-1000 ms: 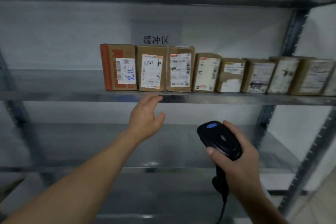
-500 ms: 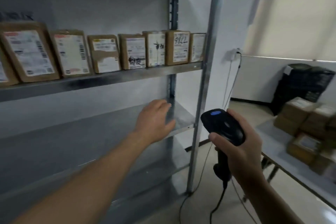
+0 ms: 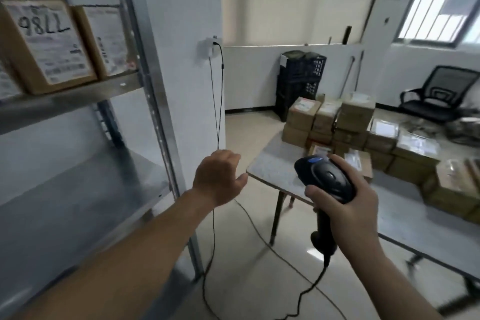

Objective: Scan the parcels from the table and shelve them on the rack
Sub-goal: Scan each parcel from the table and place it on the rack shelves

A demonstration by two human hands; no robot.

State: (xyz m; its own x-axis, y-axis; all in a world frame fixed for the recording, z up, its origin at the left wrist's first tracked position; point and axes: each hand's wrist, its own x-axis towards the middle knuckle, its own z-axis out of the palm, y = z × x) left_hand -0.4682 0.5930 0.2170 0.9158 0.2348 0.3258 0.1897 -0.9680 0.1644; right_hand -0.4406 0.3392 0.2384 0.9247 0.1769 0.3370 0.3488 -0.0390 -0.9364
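Observation:
My right hand (image 3: 345,208) grips a black barcode scanner (image 3: 324,184) by its handle, its cable trailing to the floor. My left hand (image 3: 218,179) hangs in the air with loosely curled fingers and holds nothing, between the rack and the table. Several cardboard parcels (image 3: 363,125) are piled on the grey table (image 3: 270,169) at the right. On the metal rack (image 3: 153,80) at the left, two labelled parcels (image 3: 49,44) stand upright at the shelf's right end.
A black cable (image 3: 218,112) hangs from a wall socket down to the floor between rack and table. Black crates (image 3: 301,78) stand against the far wall. An office chair (image 3: 441,93) sits behind the table. The rack's lower shelf (image 3: 78,189) is bare metal.
The view has swung right from the rack towards the table. My left hand has drawn back from the shelf and moved right with it. The scanner stays in my right hand.

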